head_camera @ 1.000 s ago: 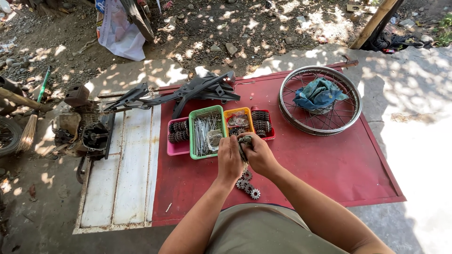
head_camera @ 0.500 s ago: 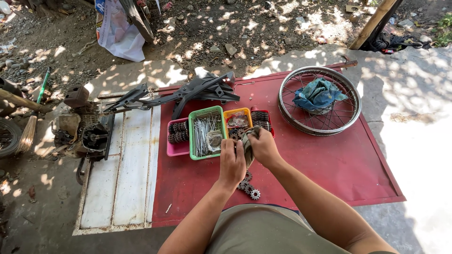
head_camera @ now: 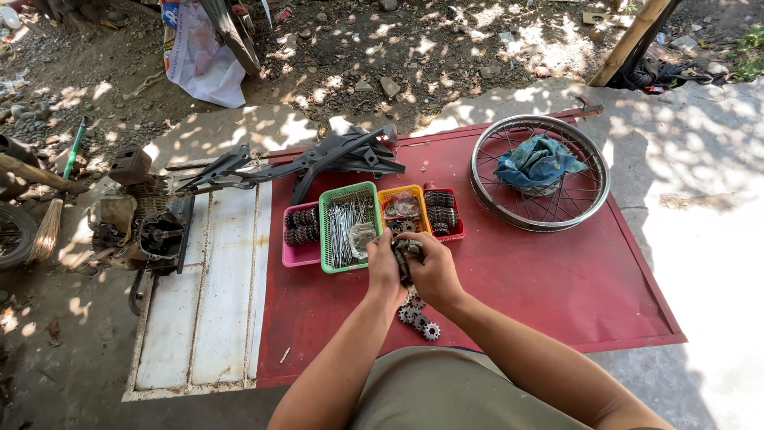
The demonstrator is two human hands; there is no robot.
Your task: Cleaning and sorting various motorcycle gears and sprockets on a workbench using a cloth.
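Red mat (head_camera: 557,279). Four small baskets in a row: pink (head_camera: 300,253), green (head_camera: 348,227), orange (head_camera: 403,209), red (head_camera: 446,213). Green basket holds silver-grey spokes (head_camera: 344,231). Blue-green cloth (head_camera: 537,163) lies inside silver-spoked wheel rim (head_camera: 593,199). Black frame parts (head_camera: 334,155). White panel (head_camera: 203,302), grimy. Grey metal sprockets (head_camera: 419,317). Olive-drab shorts (head_camera: 446,398).

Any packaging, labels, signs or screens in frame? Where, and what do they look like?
White plastic bag: on the dirt at top left, crumpled, with a blue, red and yellow print near its top edge.
No signs, screens or separate labels show.
The trays by the hands are open plastic baskets, unprinted: pink, green, orange, red.
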